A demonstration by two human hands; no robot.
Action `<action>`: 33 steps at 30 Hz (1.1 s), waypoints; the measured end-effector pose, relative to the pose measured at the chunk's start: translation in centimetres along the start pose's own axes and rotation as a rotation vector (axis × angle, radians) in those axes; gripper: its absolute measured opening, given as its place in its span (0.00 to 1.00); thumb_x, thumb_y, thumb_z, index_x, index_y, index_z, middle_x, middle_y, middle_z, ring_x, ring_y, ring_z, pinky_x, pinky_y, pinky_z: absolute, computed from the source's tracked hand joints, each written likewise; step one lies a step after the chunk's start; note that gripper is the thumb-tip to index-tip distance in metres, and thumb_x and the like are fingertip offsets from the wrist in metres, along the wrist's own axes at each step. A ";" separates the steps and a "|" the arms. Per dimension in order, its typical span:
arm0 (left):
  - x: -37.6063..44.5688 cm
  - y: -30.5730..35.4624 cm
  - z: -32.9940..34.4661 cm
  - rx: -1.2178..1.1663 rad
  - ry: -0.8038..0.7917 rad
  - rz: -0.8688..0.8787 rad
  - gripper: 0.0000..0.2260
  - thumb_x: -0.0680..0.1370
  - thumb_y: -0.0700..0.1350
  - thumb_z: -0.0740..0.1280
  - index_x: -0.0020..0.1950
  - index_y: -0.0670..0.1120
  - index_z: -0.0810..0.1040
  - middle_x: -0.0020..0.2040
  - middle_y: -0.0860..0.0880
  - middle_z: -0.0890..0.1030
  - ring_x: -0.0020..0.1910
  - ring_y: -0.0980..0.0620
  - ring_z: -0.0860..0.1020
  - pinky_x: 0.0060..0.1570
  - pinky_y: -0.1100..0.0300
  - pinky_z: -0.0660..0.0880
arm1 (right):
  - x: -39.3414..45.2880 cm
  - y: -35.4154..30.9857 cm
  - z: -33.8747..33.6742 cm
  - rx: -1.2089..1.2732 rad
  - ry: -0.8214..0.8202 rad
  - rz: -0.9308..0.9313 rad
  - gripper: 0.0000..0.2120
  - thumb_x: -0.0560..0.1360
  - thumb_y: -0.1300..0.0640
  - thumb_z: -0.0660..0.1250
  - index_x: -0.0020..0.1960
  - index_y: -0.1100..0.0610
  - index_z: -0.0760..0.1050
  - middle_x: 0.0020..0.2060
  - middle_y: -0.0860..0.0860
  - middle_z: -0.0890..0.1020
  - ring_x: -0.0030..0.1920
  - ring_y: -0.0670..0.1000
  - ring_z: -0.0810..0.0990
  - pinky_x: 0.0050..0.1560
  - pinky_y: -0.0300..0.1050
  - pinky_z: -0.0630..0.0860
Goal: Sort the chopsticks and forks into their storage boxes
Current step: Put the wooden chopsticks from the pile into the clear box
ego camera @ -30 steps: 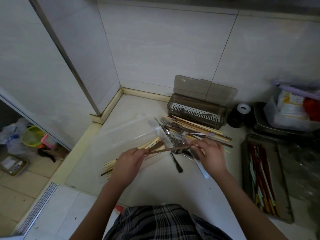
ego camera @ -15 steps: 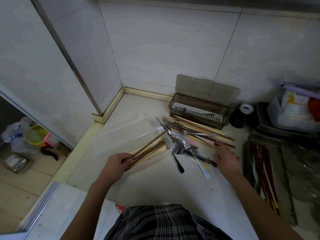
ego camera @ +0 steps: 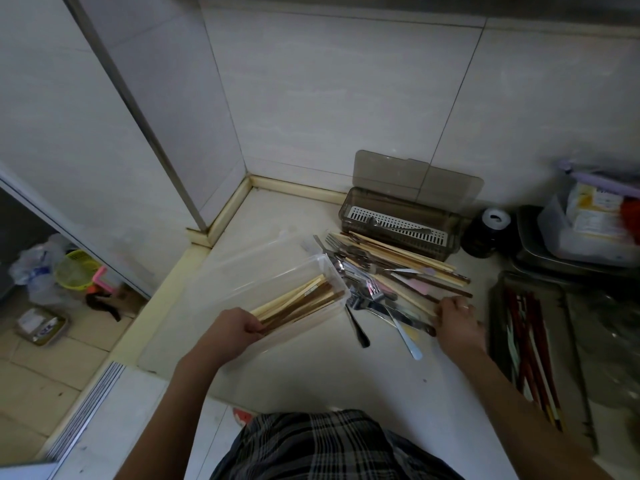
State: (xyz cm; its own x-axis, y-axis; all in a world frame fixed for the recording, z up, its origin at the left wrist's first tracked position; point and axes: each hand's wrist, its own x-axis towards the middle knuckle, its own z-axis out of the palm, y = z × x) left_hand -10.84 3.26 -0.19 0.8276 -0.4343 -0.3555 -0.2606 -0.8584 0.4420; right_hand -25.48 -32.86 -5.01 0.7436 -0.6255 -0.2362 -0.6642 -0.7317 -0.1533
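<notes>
The left hand (ego camera: 239,329) is gripping the near ends of a bundle of chopsticks (ego camera: 298,304) that is lying in the clear box (ego camera: 277,271), so the step in hand looks like settling that bundle while the right hand (ego camera: 453,315) is reaching into the pile (ego camera: 391,282) for more. The right fingers are curling at the near end of a chopstick on the pile's edge; whether they are already pinching it I cannot tell. Next, I judge, that hand is needing to draw one stick free without dragging forks along, then pass it left. Two boxes are showing: the clear one and a brown box (ego camera: 398,225) at the back, lid up, with what looks like one utensil inside. The bundle is roughly eight sticks; the pile is too tangled to count, though several forks and a dozen or so chopsticks are showing.
</notes>
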 end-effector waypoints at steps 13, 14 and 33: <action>0.9 0.3 0.0 0.217 -0.085 0.055 0.08 0.74 0.41 0.68 0.50 0.48 0.84 0.48 0.48 0.82 0.49 0.51 0.78 0.49 0.62 0.72 | -2.4 -0.6 -0.2 0.507 0.301 -0.039 0.04 0.80 0.59 0.55 0.47 0.52 0.65 0.39 0.52 0.75 0.39 0.53 0.76 0.38 0.49 0.74; 1.1 0.3 0.0 0.222 -0.096 0.044 0.08 0.75 0.41 0.67 0.51 0.47 0.83 0.50 0.48 0.82 0.50 0.51 0.78 0.51 0.62 0.71 | -2.4 -0.7 -0.3 0.551 0.316 -0.030 0.03 0.80 0.59 0.55 0.48 0.52 0.65 0.40 0.52 0.75 0.40 0.53 0.76 0.38 0.49 0.75; 1.0 -0.1 -0.1 0.311 -0.203 0.044 0.10 0.79 0.44 0.62 0.58 0.45 0.77 0.57 0.47 0.77 0.55 0.50 0.74 0.52 0.63 0.67 | -3.7 -1.6 -0.7 0.747 0.283 -0.056 0.04 0.80 0.61 0.56 0.48 0.55 0.67 0.41 0.55 0.76 0.40 0.52 0.76 0.32 0.40 0.68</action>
State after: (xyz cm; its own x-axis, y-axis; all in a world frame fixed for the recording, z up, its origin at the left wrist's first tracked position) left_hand -9.96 2.97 -0.55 0.7048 -0.4913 -0.5118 -0.4580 -0.8660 0.2006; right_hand -27.09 -29.54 -3.22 0.7025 -0.7112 0.0280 -0.4263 -0.4519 -0.7836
